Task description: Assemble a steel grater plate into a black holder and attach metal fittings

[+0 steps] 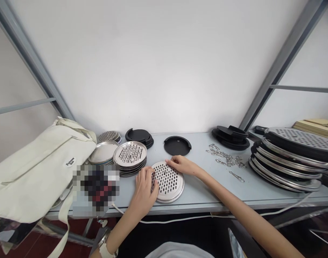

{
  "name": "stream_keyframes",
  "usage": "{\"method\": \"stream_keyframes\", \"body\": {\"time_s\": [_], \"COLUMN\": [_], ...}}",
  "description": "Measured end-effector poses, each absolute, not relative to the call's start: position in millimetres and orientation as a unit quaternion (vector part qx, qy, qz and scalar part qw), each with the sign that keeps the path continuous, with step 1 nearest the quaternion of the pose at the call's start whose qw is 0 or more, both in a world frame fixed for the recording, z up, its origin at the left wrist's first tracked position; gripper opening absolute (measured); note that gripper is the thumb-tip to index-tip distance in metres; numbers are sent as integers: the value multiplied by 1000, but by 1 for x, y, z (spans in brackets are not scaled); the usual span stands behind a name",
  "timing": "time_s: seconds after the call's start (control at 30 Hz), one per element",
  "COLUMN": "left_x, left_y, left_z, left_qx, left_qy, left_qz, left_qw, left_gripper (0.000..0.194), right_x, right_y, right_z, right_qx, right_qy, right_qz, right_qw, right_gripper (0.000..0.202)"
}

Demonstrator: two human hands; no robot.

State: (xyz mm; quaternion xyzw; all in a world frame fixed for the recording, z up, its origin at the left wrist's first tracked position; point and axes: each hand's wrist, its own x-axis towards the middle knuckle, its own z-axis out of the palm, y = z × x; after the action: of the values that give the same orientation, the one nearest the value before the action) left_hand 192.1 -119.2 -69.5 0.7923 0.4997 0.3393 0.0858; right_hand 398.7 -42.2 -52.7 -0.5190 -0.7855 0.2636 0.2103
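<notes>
A round slotted metal disc (167,179) lies flat on a slightly wider plain metal plate (177,199) near the table's front edge. My left hand (144,190) curls around the disc's left rim, thumb over the slots. At its far rim, my right hand (181,165) pinches the edge between thumb and fingers. To the left is a stack of metal discs (130,154), its top one slotted. Behind my right hand sits a shallow black round tray (177,146) with a raised rim. The undersides of both hands are hidden.
Plain metal plates (102,152) stand by a cream bag (42,165) at left. Black trays (139,137) and more black trays (231,137) line the back. Wire clips (227,158) lie scattered before a tall stack (290,161) at right. A white cable (180,218) hangs in front.
</notes>
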Motion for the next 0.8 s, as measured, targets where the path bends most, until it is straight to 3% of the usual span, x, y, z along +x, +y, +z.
{"method": "stream_keyframes", "body": {"time_s": [0.13, 0.3, 0.53, 0.8], "left_x": [192, 193, 192, 191], "left_y": [-120, -121, -119, -118], "left_z": [-69, -71, -74, -76], "left_qx": [797, 780, 782, 775], "left_qy": [499, 514, 513, 524], "left_qz": [331, 350, 347, 345], "left_qw": [79, 69, 75, 72], "left_gripper": [26, 31, 32, 31], "right_x": [403, 406, 445, 469], "right_y": [-40, -36, 4, 45], "right_z": [-53, -46, -50, -63], "right_qx": [-493, -480, -600, -577], "right_qy": [-787, -764, -667, -711], "right_qz": [309, 345, 168, 225], "right_qw": [205, 259, 408, 334], "right_gripper": [54, 50, 46, 54]}}
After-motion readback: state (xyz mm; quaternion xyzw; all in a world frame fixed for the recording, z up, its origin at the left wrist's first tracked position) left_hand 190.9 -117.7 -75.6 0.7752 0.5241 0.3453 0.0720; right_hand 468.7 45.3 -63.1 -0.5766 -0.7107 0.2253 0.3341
